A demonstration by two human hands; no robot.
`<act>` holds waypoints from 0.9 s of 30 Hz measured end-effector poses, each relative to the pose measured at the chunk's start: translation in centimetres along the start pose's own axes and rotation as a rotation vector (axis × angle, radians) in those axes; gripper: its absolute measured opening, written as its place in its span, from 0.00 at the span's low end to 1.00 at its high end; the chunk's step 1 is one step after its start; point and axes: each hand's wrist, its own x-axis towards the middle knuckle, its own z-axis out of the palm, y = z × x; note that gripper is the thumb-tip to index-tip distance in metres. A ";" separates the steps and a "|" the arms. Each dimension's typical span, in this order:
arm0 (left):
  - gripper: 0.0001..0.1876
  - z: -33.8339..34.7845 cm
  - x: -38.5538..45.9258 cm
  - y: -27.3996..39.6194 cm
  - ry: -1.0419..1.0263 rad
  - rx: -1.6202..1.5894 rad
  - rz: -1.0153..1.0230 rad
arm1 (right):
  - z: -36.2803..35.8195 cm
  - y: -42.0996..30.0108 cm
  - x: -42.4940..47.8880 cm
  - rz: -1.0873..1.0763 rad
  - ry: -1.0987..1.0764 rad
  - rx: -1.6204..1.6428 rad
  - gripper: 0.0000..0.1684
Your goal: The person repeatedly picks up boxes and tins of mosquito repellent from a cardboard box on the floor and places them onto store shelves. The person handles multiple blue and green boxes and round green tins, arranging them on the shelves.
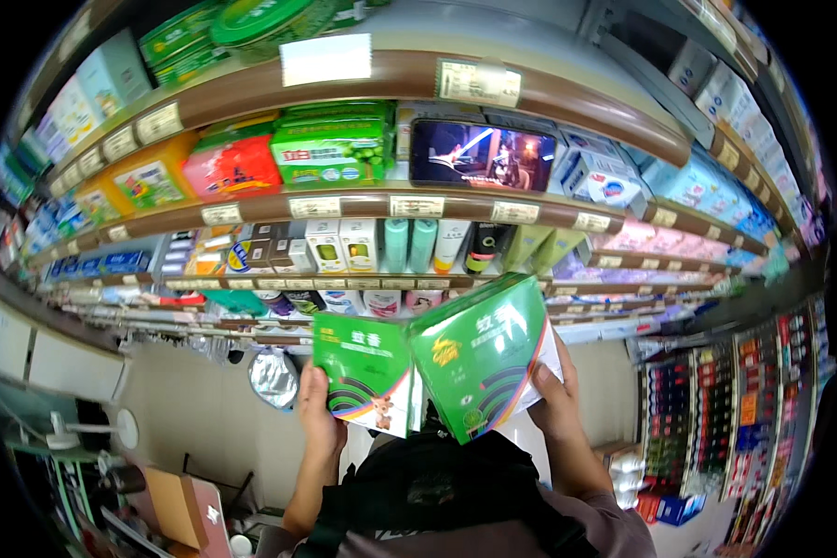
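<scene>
In my left hand (pixel 319 401) is a green mosquito coil box (pixel 366 373), gripped along its left side. My right hand (pixel 554 394) has hold of a second green mosquito coil box (pixel 478 356) by its right side; this one is tilted and has a glossy wrap. Both boxes show black coil artwork and writing, and they meet or overlap near the middle, in front of my chest. Beyond them, a phone (pixel 483 155) leans sideways on a shelf with a lit screen. Beside the phone stands a green wrapped pack (pixel 333 146).
Long store shelves with brown price rails (pixel 363 206) run across in front. Tubes and small cartons (pixel 342 245) fill a lower shelf. A foil-topped round container (pixel 274 378) is on the floor. At right is a rack of small goods (pixel 729 411); a cardboard box (pixel 174 508) is lower left.
</scene>
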 end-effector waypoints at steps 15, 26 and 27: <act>0.31 4.2 -27.3 -2.3 1.004 0.115 0.839 | 7.5 7.6 0.1 0.186 -0.888 0.189 0.36; 0.31 12.7 -49.6 -16.0 1.990 -0.178 0.879 | 15.5 13.1 -23.2 0.799 -1.851 0.097 0.33; 0.32 13.1 -50.8 -17.6 2.000 -0.299 0.883 | 15.6 14.8 -25.8 0.861 -1.907 -0.018 0.32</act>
